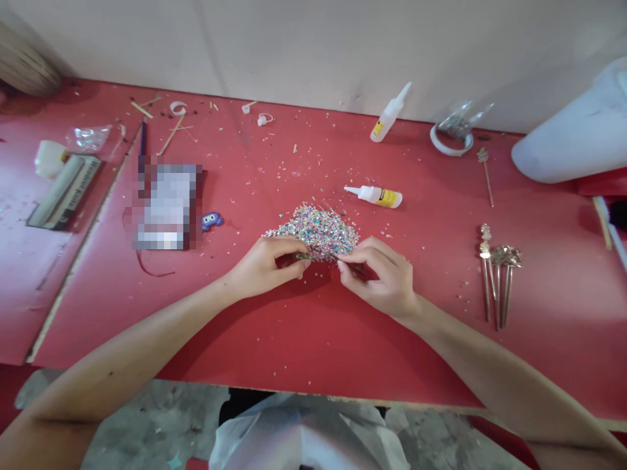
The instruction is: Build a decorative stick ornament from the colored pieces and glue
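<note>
My left hand (272, 264) is closed in a pinch at the near left edge of a pile of glittery, multicoloured chips (321, 225). A small greenish, dark-edged piece shows at its fingertips, mostly hidden by them. Opposite it, my right hand (379, 274) pinches a thin dark stick (334, 256) whose tip points toward the left hand's piece. Whether the two pieces touch or are one, I cannot tell. Just beyond the pile lies a small glue bottle (382, 196) with a yellow label, its nozzle pointing left.
A second glue bottle (390, 114) is near the wall, left of a tape roll (451, 140). Ornamented hair sticks (498, 287) lie at right. A blurred-out flat object (169, 205), a purple trinket (212, 221) and a knife box (63, 192) are at left on the red table (274, 339).
</note>
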The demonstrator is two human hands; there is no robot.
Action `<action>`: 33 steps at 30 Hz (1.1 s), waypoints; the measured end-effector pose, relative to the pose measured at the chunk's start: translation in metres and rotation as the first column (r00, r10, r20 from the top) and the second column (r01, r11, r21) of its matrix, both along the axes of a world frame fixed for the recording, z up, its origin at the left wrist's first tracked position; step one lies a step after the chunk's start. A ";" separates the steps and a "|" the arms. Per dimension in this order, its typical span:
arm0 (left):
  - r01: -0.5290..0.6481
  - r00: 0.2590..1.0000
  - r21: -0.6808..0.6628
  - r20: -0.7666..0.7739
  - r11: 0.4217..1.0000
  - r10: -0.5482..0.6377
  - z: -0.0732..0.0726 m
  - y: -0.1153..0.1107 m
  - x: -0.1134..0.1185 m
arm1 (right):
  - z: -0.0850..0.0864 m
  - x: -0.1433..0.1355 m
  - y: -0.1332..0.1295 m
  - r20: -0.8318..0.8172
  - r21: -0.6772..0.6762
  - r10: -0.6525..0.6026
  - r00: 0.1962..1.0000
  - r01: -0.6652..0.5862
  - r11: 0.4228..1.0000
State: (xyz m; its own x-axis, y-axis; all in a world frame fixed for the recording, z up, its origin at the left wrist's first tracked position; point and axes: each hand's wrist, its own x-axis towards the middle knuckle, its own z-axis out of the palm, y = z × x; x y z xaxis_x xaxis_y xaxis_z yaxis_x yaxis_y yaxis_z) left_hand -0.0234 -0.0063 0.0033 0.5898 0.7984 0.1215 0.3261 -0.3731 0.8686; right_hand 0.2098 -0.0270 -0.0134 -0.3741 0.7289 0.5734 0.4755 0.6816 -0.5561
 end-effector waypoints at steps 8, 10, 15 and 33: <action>0.005 1.000 0.001 0.011 1.000 -0.005 0.000 0.000 0.000 | 0.001 -0.001 0.000 0.009 -0.004 0.009 1.000 -0.009 1.000; 0.005 1.000 0.004 0.015 1.000 -0.005 -0.001 0.000 0.000 | 0.001 -0.001 0.000 0.004 -0.013 0.009 1.000 -0.009 1.000; 0.006 1.000 0.010 0.011 1.000 -0.006 0.000 0.000 0.000 | 0.001 0.000 0.000 -0.023 -0.022 0.032 0.999 -0.033 0.999; -0.011 1.000 -0.030 0.013 0.999 0.012 0.001 0.000 0.000 | 0.002 -0.001 0.001 -0.047 -0.022 -0.019 0.999 0.018 1.000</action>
State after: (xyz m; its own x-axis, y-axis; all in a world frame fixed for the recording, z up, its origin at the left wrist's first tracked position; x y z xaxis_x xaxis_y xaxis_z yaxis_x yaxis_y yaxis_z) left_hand -0.0238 -0.0064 0.0043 0.5790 0.8085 0.1050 0.3190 -0.3431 0.8835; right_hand 0.2092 -0.0263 -0.0116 -0.3336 0.7478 0.5740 0.4610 0.6605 -0.5926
